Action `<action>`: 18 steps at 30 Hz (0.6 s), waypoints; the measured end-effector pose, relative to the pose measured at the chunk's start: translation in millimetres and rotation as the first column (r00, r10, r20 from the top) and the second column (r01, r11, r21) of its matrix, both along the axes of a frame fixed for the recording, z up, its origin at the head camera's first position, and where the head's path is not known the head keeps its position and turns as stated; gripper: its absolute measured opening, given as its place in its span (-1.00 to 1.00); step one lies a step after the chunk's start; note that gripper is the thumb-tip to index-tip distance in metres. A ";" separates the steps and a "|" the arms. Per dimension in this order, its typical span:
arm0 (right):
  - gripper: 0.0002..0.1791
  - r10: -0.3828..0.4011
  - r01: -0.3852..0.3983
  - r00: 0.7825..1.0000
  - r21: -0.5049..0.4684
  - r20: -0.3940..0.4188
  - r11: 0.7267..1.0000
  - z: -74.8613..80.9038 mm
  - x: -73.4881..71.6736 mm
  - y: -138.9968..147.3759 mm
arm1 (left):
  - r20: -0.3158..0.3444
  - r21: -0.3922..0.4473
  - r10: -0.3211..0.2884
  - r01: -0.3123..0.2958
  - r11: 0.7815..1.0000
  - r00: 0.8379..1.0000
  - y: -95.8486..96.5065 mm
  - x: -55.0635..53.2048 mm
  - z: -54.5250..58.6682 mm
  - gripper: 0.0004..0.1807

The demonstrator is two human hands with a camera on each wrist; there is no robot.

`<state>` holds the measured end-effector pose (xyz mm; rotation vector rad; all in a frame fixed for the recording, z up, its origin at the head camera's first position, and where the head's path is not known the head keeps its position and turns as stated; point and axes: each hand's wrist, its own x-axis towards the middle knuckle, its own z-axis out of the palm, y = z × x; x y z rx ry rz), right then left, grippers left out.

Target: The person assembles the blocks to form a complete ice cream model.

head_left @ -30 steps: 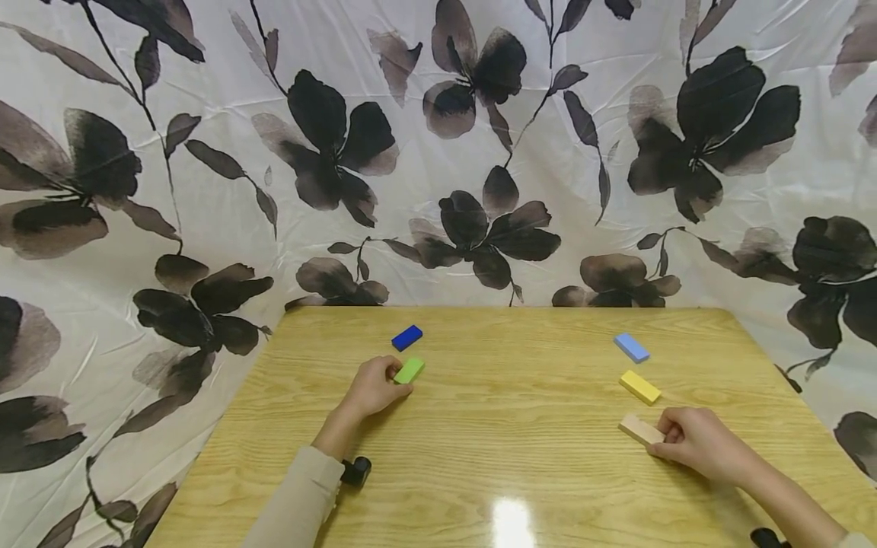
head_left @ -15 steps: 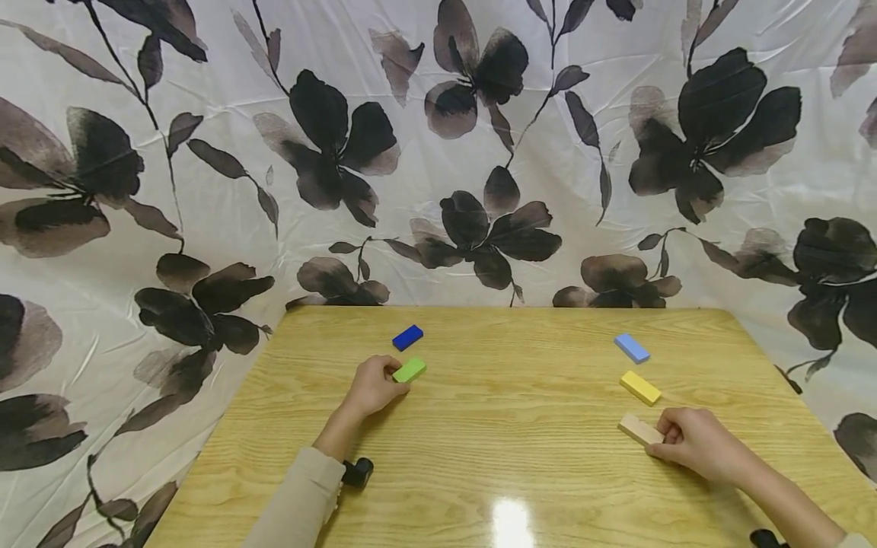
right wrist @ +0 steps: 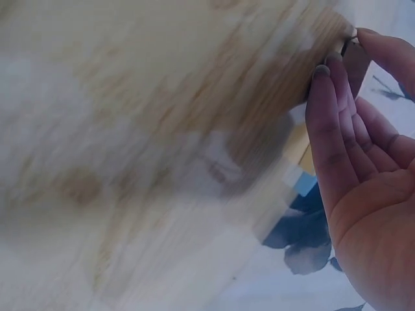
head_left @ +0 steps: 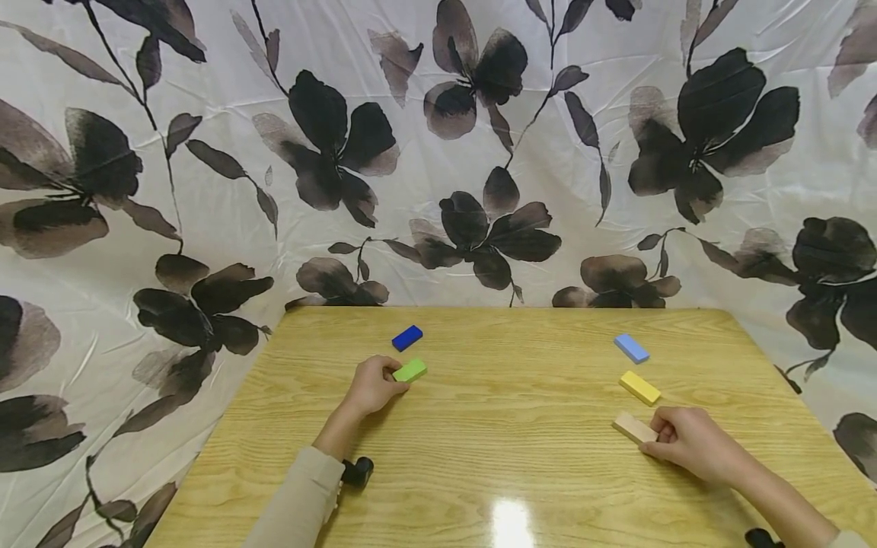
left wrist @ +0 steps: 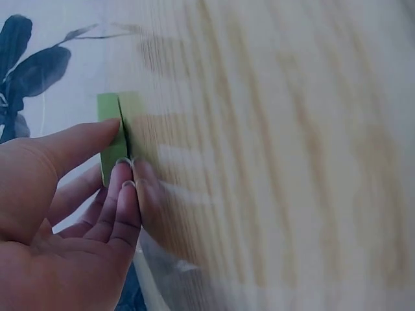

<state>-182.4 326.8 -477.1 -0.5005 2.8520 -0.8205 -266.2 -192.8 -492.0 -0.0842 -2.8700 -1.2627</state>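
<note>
On the left of the table in the head view, my left hand (head_left: 373, 388) pinches the near end of a lime-green block (head_left: 411, 371). The left wrist view has the thumb on one face of that green block (left wrist: 110, 146) and fingertips below. A dark blue block (head_left: 407, 338) lies just beyond it. Over on the right, my right hand (head_left: 695, 445) pinches a plain wooden block (head_left: 632, 428) between thumb and fingers; its right end is hidden by them. Farther back from that hand are a yellow block (head_left: 640, 387) and a light blue block (head_left: 631, 348), lying flat.
The wood-grain table (head_left: 507, 426) stretches between the two hands. A floral cloth (head_left: 479, 152) hangs along its far edge and down the left side. A dark wrist camera (head_left: 358, 472) sits beside the left cuff.
The right hand and the plain wooden block have shifted slightly left. The green block has turned a little clockwise in the left hand. The other blocks have stayed put.
</note>
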 end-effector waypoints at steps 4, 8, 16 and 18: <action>-0.73 0.004 -0.004 1.000 -0.011 0.008 1.000 2.7 -0.4 -4.4 | 0.003 0.013 -0.007 0.007 1.000 1.000 1.7 -0.8 1.1 -0.63; -0.73 -0.011 0.011 1.000 -0.014 0.018 1.000 4.0 -1.2 -9.3 | 0.012 0.026 -0.010 0.010 1.000 1.000 4.1 -1.8 2.2 -0.61; -0.72 -0.006 0.007 1.000 -0.031 0.009 1.000 4.4 -6.2 -20.5 | 0.033 0.047 -0.016 0.015 0.999 0.999 8.5 -2.5 5.2 -0.61; -0.72 0.000 0.000 1.000 -0.037 0.007 0.999 5.5 -7.2 -23.5 | 0.032 0.053 -0.022 0.020 0.998 0.999 9.9 -2.7 5.4 -0.61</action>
